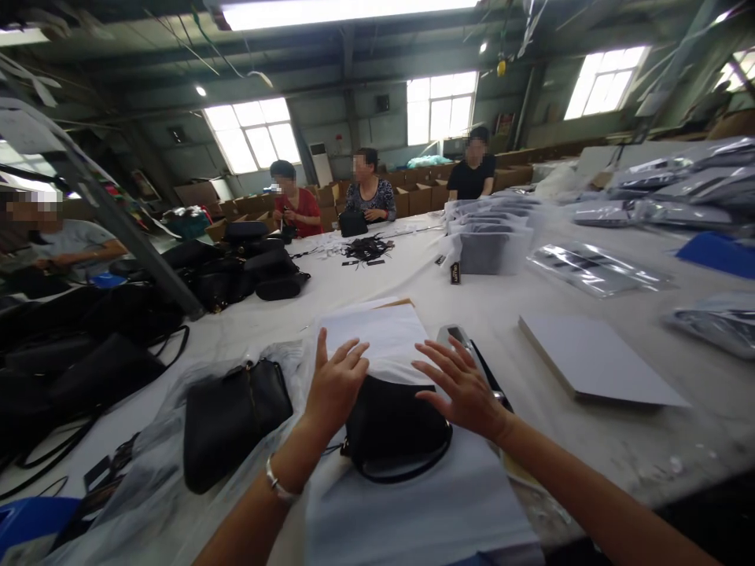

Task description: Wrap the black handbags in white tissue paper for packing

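A black bag (395, 424) with a thin strap lies in front of me on a sheet of white paper (413, 503). White paper (377, 334) covers its far edge. My left hand (339, 377), with a silver bangle on the wrist, is over the left side of that paper, fingers spread. My right hand (460, 385) is at the bag's right side, its fingers apart near the paper's edge. Neither hand grips anything. Whether the fingertips touch the paper is hard to tell. A second black bag (233, 420) lies on clear plastic to the left.
A stack of white boards (595, 362) and plastic-wrapped packages (595, 267) are on the right. Black bags (76, 369) pile up on the left beside a slanted metal post (130, 212). Several people sit across the table (259, 322).
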Demonstrator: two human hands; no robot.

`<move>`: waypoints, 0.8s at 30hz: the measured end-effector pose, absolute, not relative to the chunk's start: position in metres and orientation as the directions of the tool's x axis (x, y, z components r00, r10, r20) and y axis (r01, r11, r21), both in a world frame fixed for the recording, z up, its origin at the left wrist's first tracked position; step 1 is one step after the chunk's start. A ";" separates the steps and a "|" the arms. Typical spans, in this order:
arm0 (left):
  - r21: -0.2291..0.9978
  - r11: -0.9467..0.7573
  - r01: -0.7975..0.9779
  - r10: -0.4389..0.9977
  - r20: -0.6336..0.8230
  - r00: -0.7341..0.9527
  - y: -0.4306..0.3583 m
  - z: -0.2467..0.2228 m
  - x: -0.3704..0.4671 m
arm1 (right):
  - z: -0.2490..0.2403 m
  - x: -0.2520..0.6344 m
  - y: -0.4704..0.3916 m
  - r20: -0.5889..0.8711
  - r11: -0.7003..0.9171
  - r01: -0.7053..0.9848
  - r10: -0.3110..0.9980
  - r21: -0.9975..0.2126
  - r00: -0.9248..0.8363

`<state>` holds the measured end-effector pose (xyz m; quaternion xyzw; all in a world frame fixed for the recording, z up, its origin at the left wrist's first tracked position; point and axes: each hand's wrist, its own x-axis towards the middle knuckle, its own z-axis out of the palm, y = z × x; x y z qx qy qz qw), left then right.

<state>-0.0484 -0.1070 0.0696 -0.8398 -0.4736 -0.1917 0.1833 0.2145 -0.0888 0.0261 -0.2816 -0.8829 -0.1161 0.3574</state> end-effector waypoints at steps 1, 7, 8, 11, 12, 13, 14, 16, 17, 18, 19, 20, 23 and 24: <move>-0.118 -0.476 0.872 0.736 0.490 0.468 -0.120 0.064 -0.045 | 0.028 0.212 -0.095 0.673 0.812 0.584 0.425 0.013 -0.605; -0.099 -0.439 0.893 0.802 0.406 0.439 -0.168 0.022 -0.032 | 0.008 0.195 -0.115 0.599 0.830 0.558 0.438 0.018 -0.671; -0.101 -0.441 0.892 0.805 0.395 0.443 -0.172 0.016 -0.032 | 0.001 0.194 -0.116 0.616 0.832 0.555 0.427 0.019 -0.662; -0.101 -0.466 0.879 0.796 0.386 0.466 -0.181 0.000 -0.034 | -0.023 0.199 -0.117 0.636 0.852 0.523 0.385 0.034 -0.669; -0.096 -0.476 0.874 0.792 0.387 0.473 -0.184 -0.003 -0.035 | -0.031 0.201 -0.117 0.632 0.861 0.508 0.370 0.043 -0.681; -0.086 -0.487 0.869 0.789 0.384 0.480 -0.186 -0.006 -0.036 | -0.037 0.204 -0.118 0.624 0.868 0.493 0.358 0.051 -0.694; -0.071 -0.498 0.864 0.788 0.377 0.486 -0.188 -0.008 -0.037 | -0.043 0.207 -0.119 0.616 0.874 0.483 0.351 0.056 -0.705; -0.030 -0.524 0.851 0.787 0.367 0.497 -0.189 -0.010 -0.038 | -0.052 0.212 -0.122 0.604 0.881 0.470 0.346 0.054 -0.718; -0.015 -0.543 0.840 0.778 0.368 0.509 -0.188 -0.009 -0.037 | -0.056 0.213 -0.123 0.603 0.885 0.464 0.345 0.048 -0.720; -0.007 -0.564 0.826 0.766 0.370 0.526 -0.186 -0.009 -0.036 | -0.058 0.215 -0.125 0.602 0.888 0.459 0.346 0.039 -0.720; -0.006 -0.582 0.813 0.754 0.371 0.542 -0.184 -0.009 -0.035 | -0.060 0.215 -0.126 0.602 0.890 0.455 0.348 0.028 -0.718; -0.005 -0.593 0.805 0.747 0.368 0.553 -0.181 -0.009 -0.033 | -0.060 0.216 -0.126 0.603 0.892 0.452 0.351 0.018 -0.717; 0.014 -0.589 0.808 0.768 0.320 0.555 -0.177 -0.017 -0.029 | -0.060 0.220 -0.130 0.586 0.893 0.449 0.381 -0.033 -0.715; 0.023 -0.583 0.812 0.778 0.305 0.549 -0.178 -0.022 -0.028 | -0.059 0.222 -0.132 0.574 0.890 0.453 0.402 -0.060 -0.714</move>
